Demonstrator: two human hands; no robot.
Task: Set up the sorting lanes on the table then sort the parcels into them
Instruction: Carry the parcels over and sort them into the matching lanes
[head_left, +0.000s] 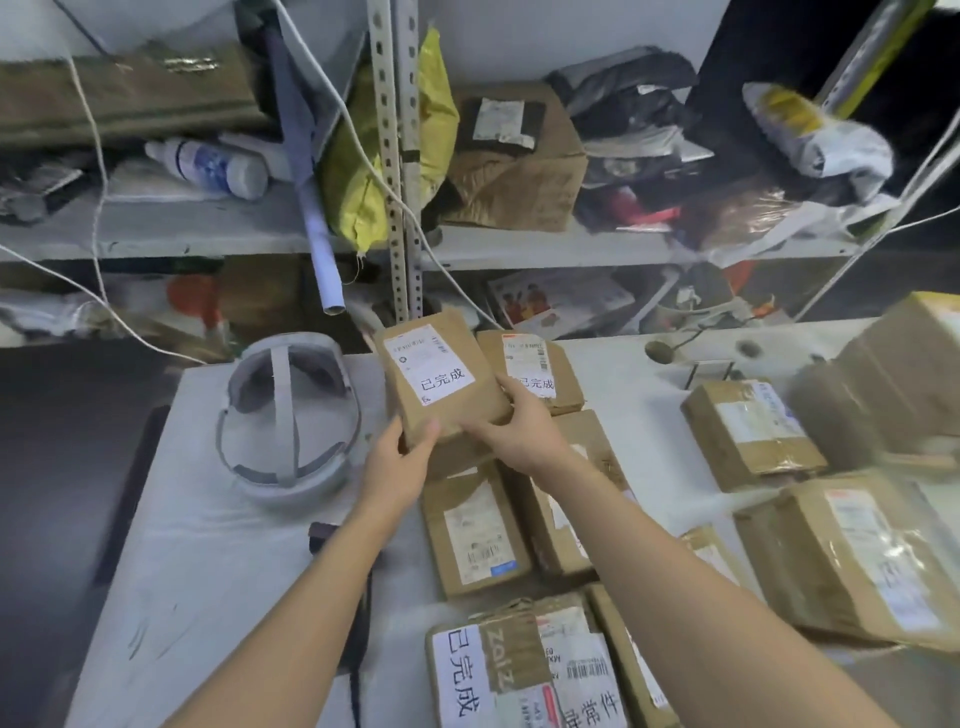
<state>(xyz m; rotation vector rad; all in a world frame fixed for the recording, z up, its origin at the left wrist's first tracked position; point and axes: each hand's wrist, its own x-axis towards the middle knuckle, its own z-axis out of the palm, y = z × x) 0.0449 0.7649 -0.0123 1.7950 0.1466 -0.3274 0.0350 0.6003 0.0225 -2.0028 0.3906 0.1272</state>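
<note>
Both arms reach out over the white worktop (218, 545), and a small brown parcel (441, 384) is held up between the two grips. It's clear of the surface and tilted so its label faces the camera. The label reads 已完成.

The left grip (402, 457) has the near left corner, thumb pressed on the near face, and the other fingers are tucked under where I can't see them. The right grip (519, 421) is curled round the near right edge. So both are closed on the same parcel.

Just behind it, toward the far edge, lies a second parcel (537, 371) with the same 已完成 label, partly hidden by the right grip. Under the arms there are more flat brown parcels. One has a white label with a blue patch (475, 530), and a taped one (498, 670) near the bottom edge has big 已完成 lettering. Off to the right, well apart, sit some bigger boxes (753, 434).

A white head-strap thing (288, 415) lies on the left side of the worktop. The metal shelf (545, 249) behind is stuffed with bags and boxes.
</note>
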